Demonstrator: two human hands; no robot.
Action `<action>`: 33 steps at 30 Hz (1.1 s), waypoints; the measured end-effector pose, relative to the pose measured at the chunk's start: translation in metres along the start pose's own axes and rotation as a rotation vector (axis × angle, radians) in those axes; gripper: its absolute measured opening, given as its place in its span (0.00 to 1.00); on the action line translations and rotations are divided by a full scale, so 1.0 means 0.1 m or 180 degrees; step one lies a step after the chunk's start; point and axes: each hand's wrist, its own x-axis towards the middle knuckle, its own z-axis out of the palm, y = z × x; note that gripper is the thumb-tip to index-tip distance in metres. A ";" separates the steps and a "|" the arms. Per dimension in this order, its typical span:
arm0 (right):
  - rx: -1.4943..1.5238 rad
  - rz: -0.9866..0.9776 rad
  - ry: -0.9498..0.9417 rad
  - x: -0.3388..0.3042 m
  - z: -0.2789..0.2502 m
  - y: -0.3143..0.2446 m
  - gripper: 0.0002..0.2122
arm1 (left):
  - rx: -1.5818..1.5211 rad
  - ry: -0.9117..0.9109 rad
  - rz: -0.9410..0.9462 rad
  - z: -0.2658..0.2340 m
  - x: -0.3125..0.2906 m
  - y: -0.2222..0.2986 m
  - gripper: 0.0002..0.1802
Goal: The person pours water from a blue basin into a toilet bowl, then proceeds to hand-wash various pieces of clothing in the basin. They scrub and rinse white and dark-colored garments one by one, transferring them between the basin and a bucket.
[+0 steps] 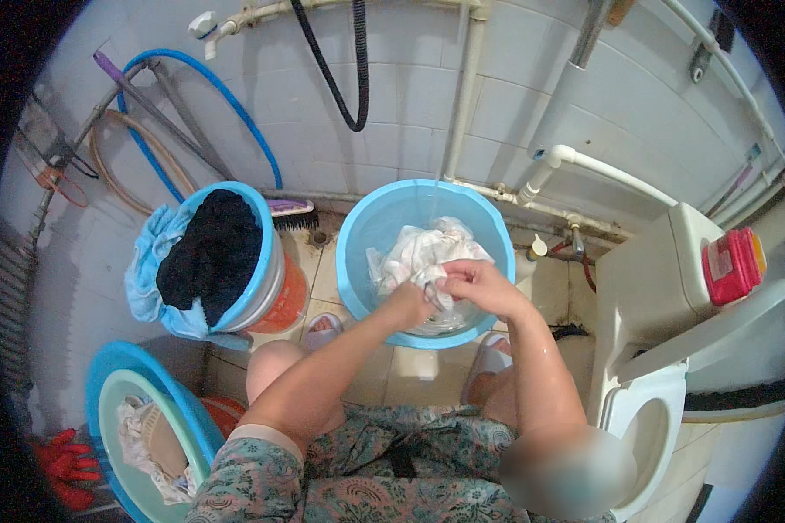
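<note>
A wide blue basin (351, 279) sits on the tiled floor in front of me, with a thin stream of water running into its far side. Bunched up inside lies a wet white cloth (410, 253) with faint darker patches; its kind of garment cannot be made out. My left hand (408, 307) is closed on the near part of the cloth, its fingers partly hidden. Close beside it, my right hand (480, 286) pinches a fold of the same cloth between thumb and fingers. Both hands are over the basin, inside its rim.
To the left, a blue basin (266, 218) heaped with black clothing (214, 257) and a light-blue towel (151, 270) rests on an orange bucket (286, 301). Nearer stand nested basins (113, 366) holding whitish laundry. A toilet (663, 427) is at right; pipes (462, 96) run along the wall.
</note>
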 end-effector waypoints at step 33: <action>-0.1444 0.0047 0.2268 -0.26 -0.64 0.08 0.12 | 0.0786 0.1248 -0.0701 -0.86 0.41 0.14 0.26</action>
